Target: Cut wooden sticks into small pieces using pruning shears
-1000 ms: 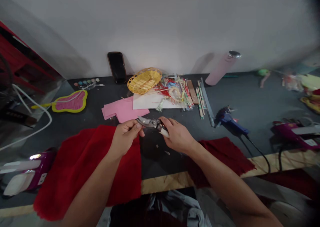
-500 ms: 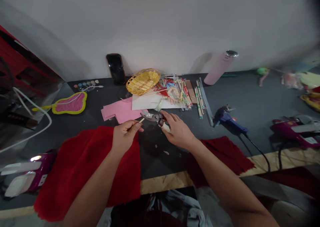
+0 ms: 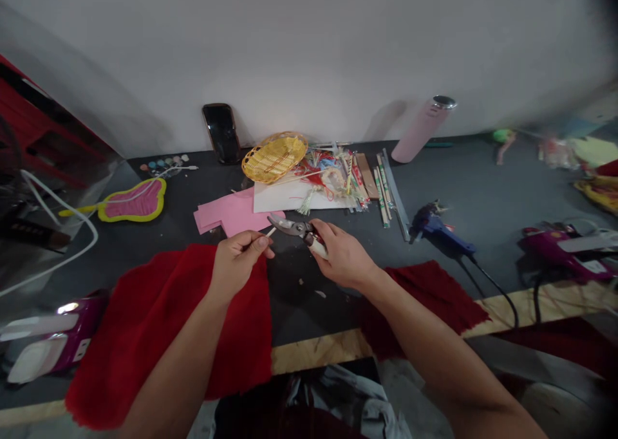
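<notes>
On my feed: 2 hands, 1 tool, 1 stick. Left hand point(image 3: 236, 263) is closed, pinching a thin wooden stick point(image 3: 270, 232) between thumb and fingers. Right hand point(image 3: 344, 257) is closed round the pruning shears point(image 3: 292, 227), with the white handle point(image 3: 318, 249) in the palm. Jaws are slightly apart and point left. Shears and stick are above the dark bench point(image 3: 294, 310), just in front of the pink paper point(image 3: 232, 212). Stick tip is right at the jaws; I can't tell if it touches them.

Around the hands: 2 red cloths, 1 under the left forearm point(image 3: 164, 336), 1 under the right point(image 3: 425, 304). Behind: 1 yellow wicker basket point(image 3: 274, 158), on 1 white sheet point(image 3: 299, 197) with a pile of tassels and craft strips point(image 3: 328, 185). Against the wall: 1 phone point(image 3: 222, 133), 1 pink tumbler point(image 3: 420, 130). To the right: 1 blue glue gun point(image 3: 434, 225), black cord attached. 2 purple-and-white appliances, 1 lower left point(image 3: 53, 342), 1 far right point(image 3: 564, 249). Pink sheet count: can't tell from here.
</notes>
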{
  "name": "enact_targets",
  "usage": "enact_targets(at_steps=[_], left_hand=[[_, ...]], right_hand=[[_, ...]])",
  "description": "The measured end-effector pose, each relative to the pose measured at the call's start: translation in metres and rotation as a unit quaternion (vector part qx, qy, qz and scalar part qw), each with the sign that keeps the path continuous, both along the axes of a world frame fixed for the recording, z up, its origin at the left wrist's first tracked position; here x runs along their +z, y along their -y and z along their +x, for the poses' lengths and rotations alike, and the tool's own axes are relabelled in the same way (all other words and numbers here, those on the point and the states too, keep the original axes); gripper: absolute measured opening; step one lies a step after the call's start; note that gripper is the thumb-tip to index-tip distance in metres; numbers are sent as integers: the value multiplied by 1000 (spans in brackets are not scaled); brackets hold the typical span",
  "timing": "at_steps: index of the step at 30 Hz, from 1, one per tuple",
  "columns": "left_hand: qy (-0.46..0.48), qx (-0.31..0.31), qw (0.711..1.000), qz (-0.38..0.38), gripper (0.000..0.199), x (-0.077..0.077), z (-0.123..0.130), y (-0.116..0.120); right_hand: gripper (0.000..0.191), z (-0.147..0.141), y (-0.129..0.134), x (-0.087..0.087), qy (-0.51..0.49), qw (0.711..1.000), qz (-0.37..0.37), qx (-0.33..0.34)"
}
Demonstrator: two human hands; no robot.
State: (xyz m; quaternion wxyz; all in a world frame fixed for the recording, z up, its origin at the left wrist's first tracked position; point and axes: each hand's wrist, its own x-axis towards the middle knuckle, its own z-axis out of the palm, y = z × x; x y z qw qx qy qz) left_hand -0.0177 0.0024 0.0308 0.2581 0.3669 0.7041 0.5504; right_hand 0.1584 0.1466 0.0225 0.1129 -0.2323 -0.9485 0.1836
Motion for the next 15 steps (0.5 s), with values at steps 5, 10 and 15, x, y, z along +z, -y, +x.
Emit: enact_targets(at_steps=[5, 10, 15], left_hand=[[-76, 47, 996, 2, 19, 5, 4, -2], [-114, 42, 993, -5, 16, 9, 5, 0], [-39, -6, 999, 0, 20, 4, -1, 1]], right_hand=[[51, -1, -2, 0, -3, 1000, 12, -9], [60, -1, -4, -1, 4, 1000, 22, -3], [63, 0, -7, -1, 9, 1000, 21, 13]])
